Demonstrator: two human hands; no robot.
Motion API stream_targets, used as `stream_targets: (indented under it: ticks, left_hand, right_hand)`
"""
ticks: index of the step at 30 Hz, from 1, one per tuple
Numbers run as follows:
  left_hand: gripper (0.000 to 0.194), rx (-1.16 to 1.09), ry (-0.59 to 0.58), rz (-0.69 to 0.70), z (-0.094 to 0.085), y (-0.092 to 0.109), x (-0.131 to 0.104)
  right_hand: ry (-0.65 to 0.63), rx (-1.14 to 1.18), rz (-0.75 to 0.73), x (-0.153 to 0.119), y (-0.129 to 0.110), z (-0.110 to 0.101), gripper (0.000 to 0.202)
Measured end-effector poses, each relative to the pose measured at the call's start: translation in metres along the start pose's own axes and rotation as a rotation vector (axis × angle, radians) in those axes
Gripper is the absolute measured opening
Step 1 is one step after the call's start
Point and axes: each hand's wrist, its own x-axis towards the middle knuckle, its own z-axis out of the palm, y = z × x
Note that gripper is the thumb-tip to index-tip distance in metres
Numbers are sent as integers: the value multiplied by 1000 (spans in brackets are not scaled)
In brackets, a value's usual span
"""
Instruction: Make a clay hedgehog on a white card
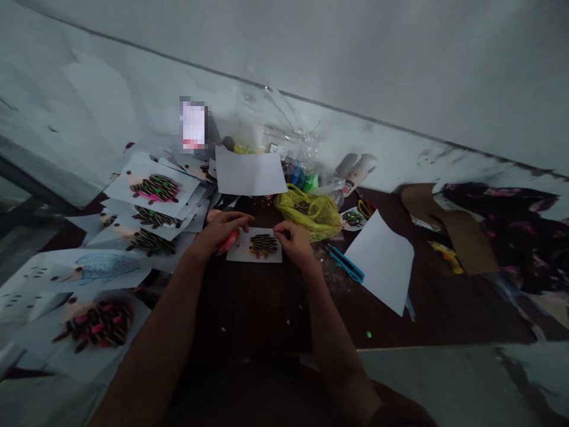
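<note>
On the dark table lies a small white card (239, 253) bearing a hedgehog figure (264, 245) with dark striped spines and a yellow and orange lower part. My left hand (224, 230) is at the card's left side, its fingers curled over a pink-red object (228, 242) that is partly hidden under the palm. At the card's upper right corner is my right hand (291, 238), thumb and forefinger pinched together; whatever is between the fingertips is too small to make out.
Hedgehog pictures (155, 188) are piled at the left. Behind the card are a blank sheet (250, 173) and a yellow plastic bag (311, 213). Blue-handled scissors (347, 264), a white sheet (383, 261), a yellow tool (447, 256) and brown cardboard (471, 240) lie at the right.
</note>
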Motion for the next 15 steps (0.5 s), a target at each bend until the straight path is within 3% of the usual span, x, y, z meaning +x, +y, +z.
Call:
stream_targets:
  ticks: [5, 15]
  left_hand:
    - [33, 16, -7, 4, 3, -3, 0]
    - [28, 7, -23, 1, 1, -2, 1]
  right_hand:
    - [1, 20, 41, 0, 3, -1, 9]
    - [-45, -17, -80, -3, -4, 21, 11]
